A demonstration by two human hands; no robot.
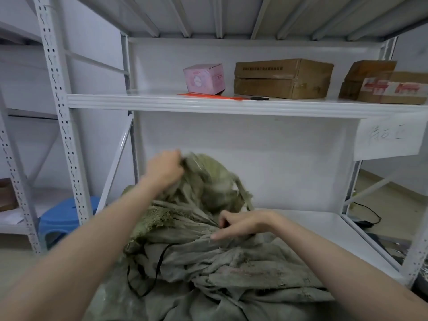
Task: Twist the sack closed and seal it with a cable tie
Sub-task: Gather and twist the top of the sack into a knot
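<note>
Your left hand [164, 169] grips the bunched mouth of the sack [208, 269] at frame centre; your right hand [243, 224] pinches folds just below — fingers curled into the cloth. It lies on the lower shelf [324, 228], probably soft, limp and coarse-woven — take it tight at the neck.

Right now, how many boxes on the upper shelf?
4: a pink box left, a wide brown box mid-shelf, a smaller brown box at right, a red-printed box in front of it. More may sit beyond the right edge.
</note>
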